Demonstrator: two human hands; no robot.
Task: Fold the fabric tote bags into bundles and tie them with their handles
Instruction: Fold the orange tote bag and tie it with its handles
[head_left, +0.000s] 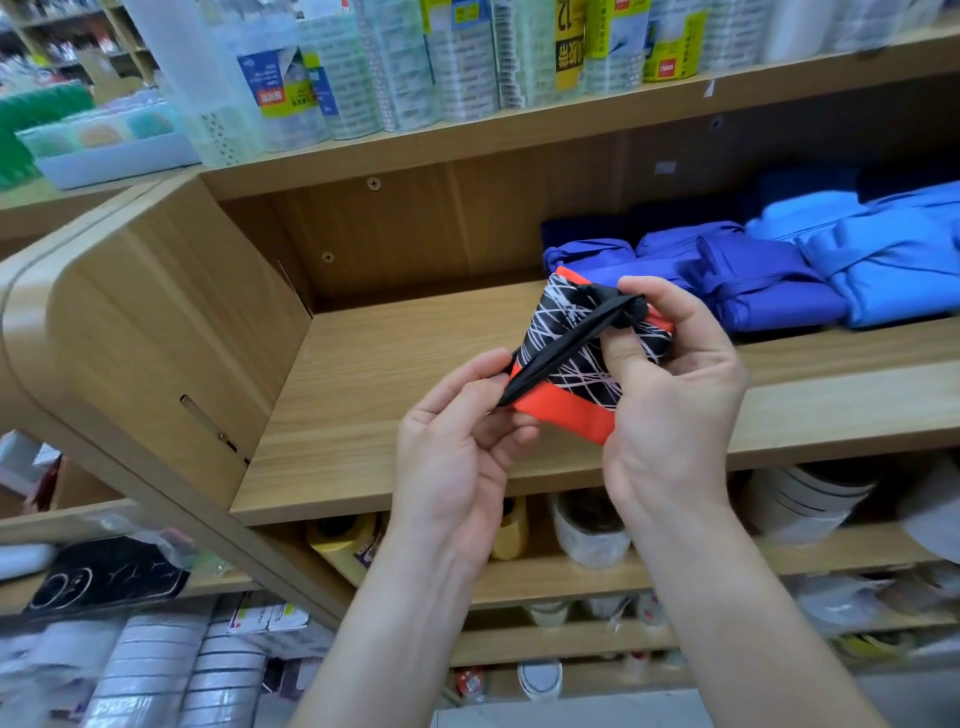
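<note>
Wooden shelving unit (156, 332) with its middle shelf board (395, 364) seen from above; packaged rolls (395, 62) line the shelf overhead. At the right of the board lie finished blue bundles (769, 280), packed side by side and each bound by its own strap. Both forearms enter from below and meet in front of the board, where the orange-and-black tote bundle (563, 418) is held in the air, just beside the nearest blue bundle and clear of the wood. The right hand (675, 395) grips the bundle, thumb pressed on the patterned face and fingers curled round the far side. The left hand (452, 457) pinches the free end of the black handle (566, 348) between thumb and fingers, and the strap runs taut on a diagonal across the bundle to a small bunched knot (631, 309) at the upper corner. The step in hand appears to be drawing the tie tight. Likely faults from here: a pull angled away from the bundle could drag the strap off the corner; easing the thumb before the knot seats would probably let the folds spring open; an early release of the pinch may leave the tie slack. Whether the knot is already closed cannot be told.
</note>
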